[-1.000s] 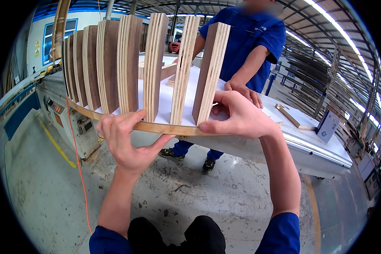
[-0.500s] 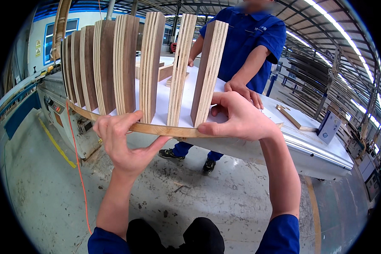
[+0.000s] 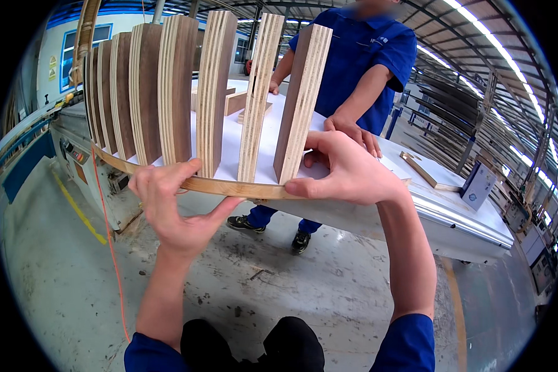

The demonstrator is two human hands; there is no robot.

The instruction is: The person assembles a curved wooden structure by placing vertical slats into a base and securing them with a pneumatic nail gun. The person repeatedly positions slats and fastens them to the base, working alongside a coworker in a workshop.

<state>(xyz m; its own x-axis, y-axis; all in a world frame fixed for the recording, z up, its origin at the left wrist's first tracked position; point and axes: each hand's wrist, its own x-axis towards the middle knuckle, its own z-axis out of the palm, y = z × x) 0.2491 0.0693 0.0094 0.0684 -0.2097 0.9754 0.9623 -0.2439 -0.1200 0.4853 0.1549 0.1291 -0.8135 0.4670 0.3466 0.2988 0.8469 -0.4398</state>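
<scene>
A white-topped panel with a pale wooden front edge (image 3: 229, 187) lies before me, bowed by the lens. Along it stands a row of upright plywood slats with brown faces and striped edges, among them a wide one (image 3: 175, 93) and a narrow one (image 3: 258, 102). My left hand (image 3: 173, 201) pinches the panel's edge, fingers on top and thumb underneath. At the right end of the row, my right hand (image 3: 347, 170) closes round the foot of the last plywood slat (image 3: 304, 99). Its thumb lies on the front near the edge; the fingertips are partly hidden behind the slat.
Across the panel a person in a blue shirt (image 3: 359, 62) rests a hand (image 3: 353, 131) on the white surface. Loose wood pieces (image 3: 235, 102) lie behind the slats. To the right are a wooden strip (image 3: 425, 170) and a blue-white box (image 3: 478, 185). An orange cable (image 3: 110, 242) hangs at left.
The whole scene has shifted slightly left and up in the picture. Both my hands keep the same grips, and the slats stand as before.
</scene>
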